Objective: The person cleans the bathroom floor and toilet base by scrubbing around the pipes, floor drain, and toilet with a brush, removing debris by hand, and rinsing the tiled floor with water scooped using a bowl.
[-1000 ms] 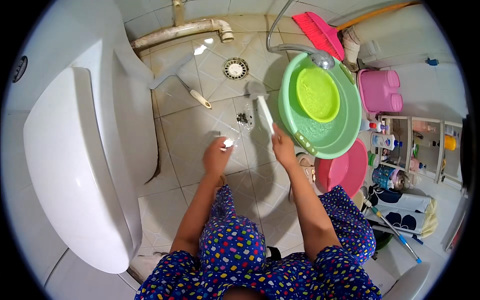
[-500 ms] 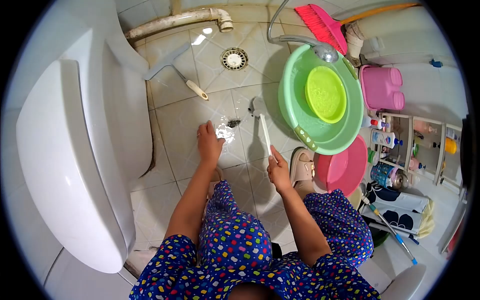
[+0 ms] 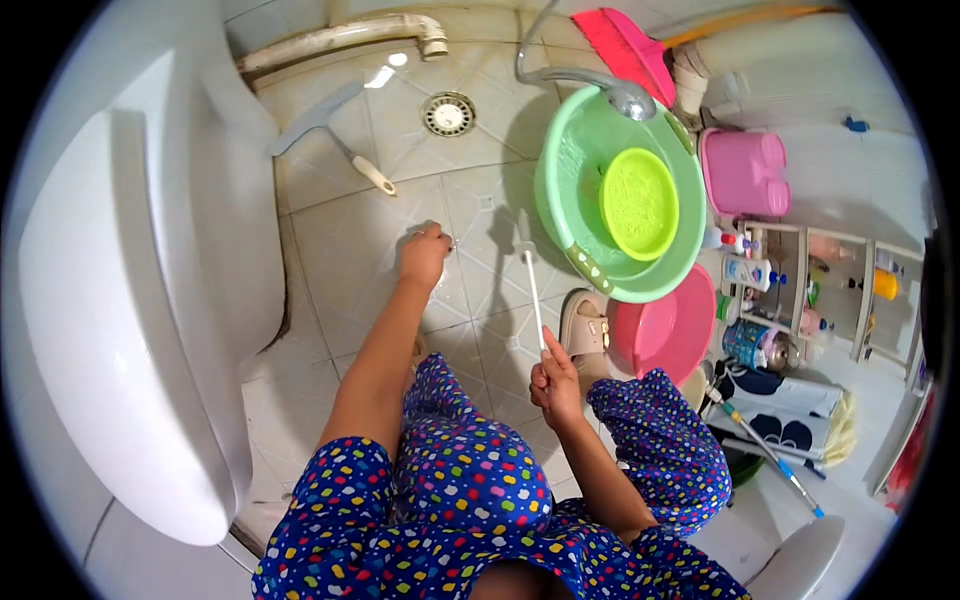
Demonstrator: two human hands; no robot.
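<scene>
My left hand [image 3: 424, 254] is low over the wet floor tiles [image 3: 370, 235], its fingers drawn together; a small dark bit shows at the fingertips, too small to name. In my right hand [image 3: 556, 384] is the handle of a thin white brush [image 3: 534, 290], its pale head pointing away from me, above the floor. Beyond my left hand, a scraper with a cream handle [image 3: 374, 176] lies on the tiles. To the right stands a green basin [image 3: 554, 185] of water, with a lime-green bowl [image 3: 640, 205] inside it.
A floor drain [image 3: 448, 115] is ahead, near a pipe [image 3: 345, 40]. The white toilet [image 3: 140, 330] fills the left. A shower head [image 3: 630, 100] hangs at the green basin's rim. A pink basin [image 3: 665, 325], pink broom [image 3: 630, 55] and shelf [image 3: 810, 290] are on the right.
The dark clump on the tiles is gone from its place. My left hand has closed and moved slightly forward. My right hand has drawn back toward me with the brush.
</scene>
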